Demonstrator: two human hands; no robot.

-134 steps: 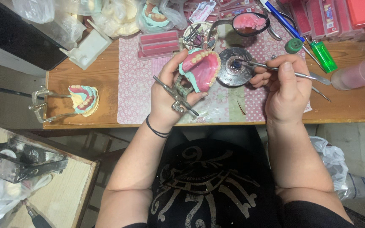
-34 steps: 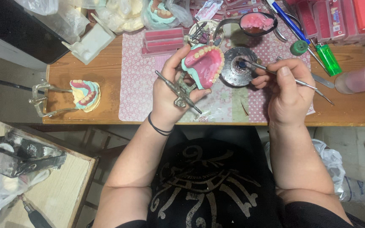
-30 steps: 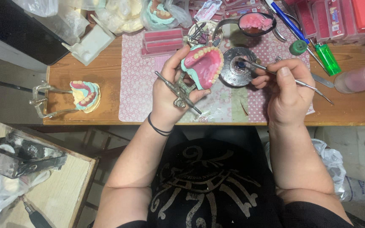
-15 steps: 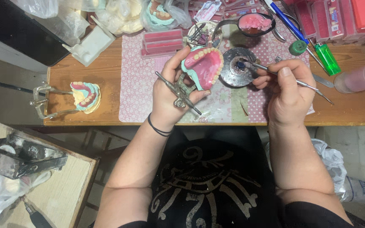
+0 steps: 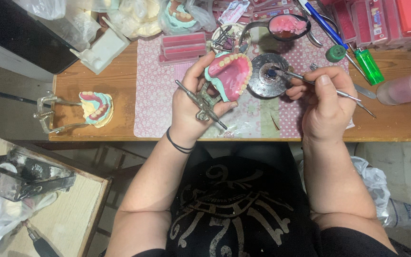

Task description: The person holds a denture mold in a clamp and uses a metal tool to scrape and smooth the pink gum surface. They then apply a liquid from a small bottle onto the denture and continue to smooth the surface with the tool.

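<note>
My left hand [image 5: 193,107] holds a pink wax denture model [image 5: 230,74] with a row of teeth, mounted on a metal articulator [image 5: 204,102], tilted up over the pink dotted mat [image 5: 155,90]. My right hand [image 5: 324,102] grips a thin metal wax tool [image 5: 310,82]; its tip rests in a small round metal dish [image 5: 267,76] beside the denture. A black band circles my left wrist.
A second denture on a wire articulator [image 5: 89,109] sits at the table's left edge. Pink wax sheets [image 5: 182,46], a spoon-like ladle of pink wax [image 5: 288,24], a green lighter [image 5: 369,66], a plastic bottle [image 5: 407,85] and red boxes crowd the back. A wooden stand [image 5: 67,209] is lower left.
Both hands have kept their hold; the denture and the tool sit almost where they were, and the view has shifted only slightly.
</note>
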